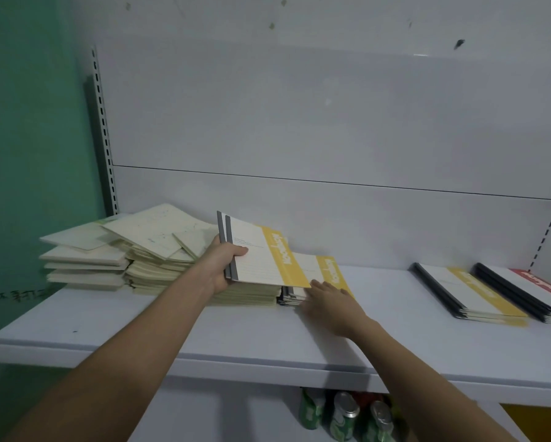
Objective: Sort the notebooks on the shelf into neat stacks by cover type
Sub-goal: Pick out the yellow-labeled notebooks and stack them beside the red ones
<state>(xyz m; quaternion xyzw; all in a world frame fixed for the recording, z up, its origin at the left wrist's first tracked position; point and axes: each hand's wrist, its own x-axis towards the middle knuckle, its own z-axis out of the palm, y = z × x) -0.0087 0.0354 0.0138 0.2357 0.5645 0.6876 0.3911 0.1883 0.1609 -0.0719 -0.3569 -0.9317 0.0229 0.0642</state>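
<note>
The left hand [223, 266] holds two yellow-band notebooks [261, 255] by their grey spines. The thumb curls over the top cover and the other fingers are under them. The two notebooks are lifted and tilted, with the far end higher, above the middle of the white shelf [172, 327].

The right hand [328, 299] lies flat with straight fingers on a low stack of yellow-band notebooks [323, 275]. It holds nothing. This stack sits in the middle of the shelf, just under the lifted notebooks.

A big messy heap of cream notebooks [146, 250] fills the left end of the shelf, close to the back wall. Some of them lie crooked on top of the others. The heap reaches right up beside the stack under the right hand.

Near the right end of the shelf sits a neat stack of yellow-band notebooks with dark spines [471, 295]. It is well apart from the middle stack. Just beside it, at the right edge, lies a stack with a red-band notebook [542, 288] on top.

Under the shelf, near its front edge, stand some green drink cans [344, 416].
</note>
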